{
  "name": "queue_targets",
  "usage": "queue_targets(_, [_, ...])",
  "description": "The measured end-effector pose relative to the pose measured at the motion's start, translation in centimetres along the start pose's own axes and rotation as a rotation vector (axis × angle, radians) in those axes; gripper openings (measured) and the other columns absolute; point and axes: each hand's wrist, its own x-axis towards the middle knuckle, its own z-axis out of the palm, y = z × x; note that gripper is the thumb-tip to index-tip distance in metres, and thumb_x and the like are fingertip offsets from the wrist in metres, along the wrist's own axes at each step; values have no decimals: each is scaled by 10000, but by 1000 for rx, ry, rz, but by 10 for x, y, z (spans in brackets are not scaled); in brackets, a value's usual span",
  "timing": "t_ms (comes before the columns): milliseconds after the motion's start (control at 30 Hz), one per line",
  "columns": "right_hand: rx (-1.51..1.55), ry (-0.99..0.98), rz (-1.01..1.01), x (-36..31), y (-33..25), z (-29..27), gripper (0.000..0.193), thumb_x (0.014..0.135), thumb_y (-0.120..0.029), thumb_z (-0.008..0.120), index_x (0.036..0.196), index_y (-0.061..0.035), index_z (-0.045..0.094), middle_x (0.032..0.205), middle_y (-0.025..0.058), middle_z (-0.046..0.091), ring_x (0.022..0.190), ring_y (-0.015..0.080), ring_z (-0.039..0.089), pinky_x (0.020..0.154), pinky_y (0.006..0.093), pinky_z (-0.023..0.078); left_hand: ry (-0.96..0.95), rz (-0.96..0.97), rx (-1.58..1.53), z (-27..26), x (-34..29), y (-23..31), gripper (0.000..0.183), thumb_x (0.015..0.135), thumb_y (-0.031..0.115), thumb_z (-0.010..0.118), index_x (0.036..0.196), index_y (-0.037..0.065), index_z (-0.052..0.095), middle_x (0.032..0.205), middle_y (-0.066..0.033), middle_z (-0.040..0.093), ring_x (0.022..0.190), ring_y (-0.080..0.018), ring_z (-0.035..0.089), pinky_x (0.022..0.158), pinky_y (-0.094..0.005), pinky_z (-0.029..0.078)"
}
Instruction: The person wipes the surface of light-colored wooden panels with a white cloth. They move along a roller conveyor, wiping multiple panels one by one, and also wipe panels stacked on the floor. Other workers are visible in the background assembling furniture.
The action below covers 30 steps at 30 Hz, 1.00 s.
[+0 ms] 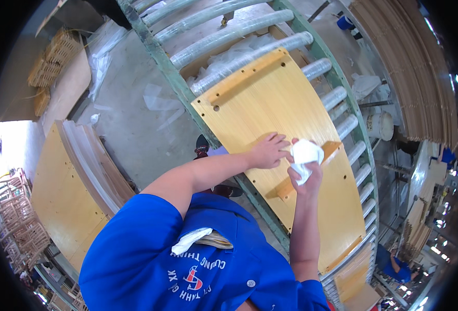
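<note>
A long, light-wood panel (270, 111) lies on a roller conveyor in front of me, with holes near its edges. Wooden battens cross it, one at the far end (247, 76) and another near its middle (323, 155). My left hand (269, 151) rests on the panel's face, fingers stretched out and holding nothing. Close to its right, my right hand (308, 179) grips a crumpled white cloth (307, 152) above the middle batten. The cloth hides part of that batten and of my fingers.
The conveyor's green rail (161, 57) and plastic-wrapped rollers (229, 39) surround the panel. Stacked curved panels (68, 192) stand at left, and a tall brown stack (405, 62) at far right. A white bucket (380, 126) sits beyond the conveyor. Another person (396, 268) is at lower right.
</note>
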Motion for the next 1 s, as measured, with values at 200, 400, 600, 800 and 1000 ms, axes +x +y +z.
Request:
queue_targets(200, [-616,100,-1,144,28,78,426,795,-220,642,1174,-95,491,1051,139,571,760,192,583,515,262,478,-170,-46,73,-39,0,-43,315,820,270,525,1090,109,556,1237,-73,489,1189,-241,415,1069,-464,236])
queue_targets(400, [-1227,-133,59,228,92,121,236,758,-94,721,958,-28,614,847,39,620,793,122,607,666,258,493,-170,-68,10,-45,-5,-53,394,864,229,457,1227,87,508,1369,-76,403,1310,-251,307,1119,-462,151])
queue_targets(600, [-1654,-368,7,255,137,126,208,722,-90,754,888,-37,641,818,35,619,763,122,598,675,268,480,-49,-191,-371,-14,-5,-59,389,875,177,426,1236,72,528,1365,-85,427,1325,-258,296,1130,-441,143])
queue_targets(800, [-1863,-517,-19,263,148,130,210,708,-145,756,854,-48,639,792,68,587,737,201,589,661,314,468,-56,-259,-598,-35,-7,-60,396,867,134,422,1242,53,519,1357,-101,436,1319,-266,301,1127,-410,172])
queue_targets(1000, [-1976,-623,-34,267,153,129,234,718,-235,735,825,-60,622,759,83,550,712,257,558,633,356,451,-62,-308,-762,-58,-8,-63,444,865,95,406,1306,47,437,1383,-125,401,1318,-301,299,1120,-409,201])
